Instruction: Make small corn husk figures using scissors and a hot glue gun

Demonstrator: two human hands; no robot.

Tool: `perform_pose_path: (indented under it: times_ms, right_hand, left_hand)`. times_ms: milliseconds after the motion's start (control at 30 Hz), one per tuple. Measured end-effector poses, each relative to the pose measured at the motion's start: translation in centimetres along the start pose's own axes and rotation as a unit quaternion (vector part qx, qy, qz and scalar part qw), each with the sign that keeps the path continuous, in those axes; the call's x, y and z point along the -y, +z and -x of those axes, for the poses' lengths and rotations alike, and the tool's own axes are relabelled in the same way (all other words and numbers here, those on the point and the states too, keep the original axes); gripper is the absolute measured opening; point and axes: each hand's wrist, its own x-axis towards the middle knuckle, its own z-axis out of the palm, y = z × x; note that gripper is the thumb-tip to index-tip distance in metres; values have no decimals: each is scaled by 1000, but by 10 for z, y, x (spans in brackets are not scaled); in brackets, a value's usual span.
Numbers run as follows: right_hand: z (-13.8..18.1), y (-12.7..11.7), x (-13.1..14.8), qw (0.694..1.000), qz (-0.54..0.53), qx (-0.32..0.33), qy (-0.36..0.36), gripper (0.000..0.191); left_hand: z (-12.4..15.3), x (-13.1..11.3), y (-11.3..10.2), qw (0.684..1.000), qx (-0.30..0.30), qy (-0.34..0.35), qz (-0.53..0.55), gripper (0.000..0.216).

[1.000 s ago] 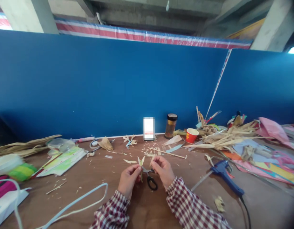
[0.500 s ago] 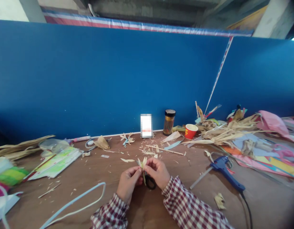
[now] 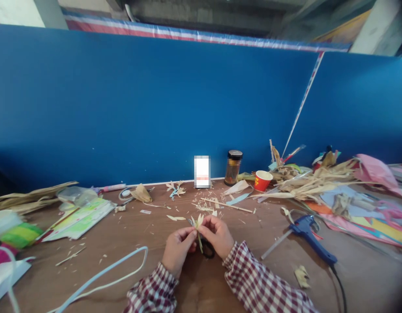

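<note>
A blue partition [image 3: 171, 104] runs behind the brown table [image 3: 240, 282], and here in the near middle is where it's all happening! The left hand [image 3: 178, 250] has thumb and fingers pinched on the stem of a pale petalled piece [image 3: 200, 220], held upright above the tabletop, its tips fanning out at the top. In from the other side comes the right hand [image 3: 218, 237], pinching at the right edge of the petals, close against the left fingertips. Whether it grips a loose strip or one already attached is too small to tell. Just behind the stem sits the black handle of the scissors [image 3: 208, 248]; farther back lie pale shavings [image 3: 201, 208], and the blue glue gun [image 3: 313, 239] rests well off to the right. The step in hand looks like setting a petal in place, and the next move calls for a firm left pinch and a light, precise right one.
</note>
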Motion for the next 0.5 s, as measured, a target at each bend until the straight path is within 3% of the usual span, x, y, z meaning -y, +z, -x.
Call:
perform_pose_path:
  times_ms: [500]
  right_hand:
    - [2, 1, 0, 1000, 22, 2, -16, 13]
  left_hand:
    - [-2, 3, -2, 998, 10, 48, -39, 29]
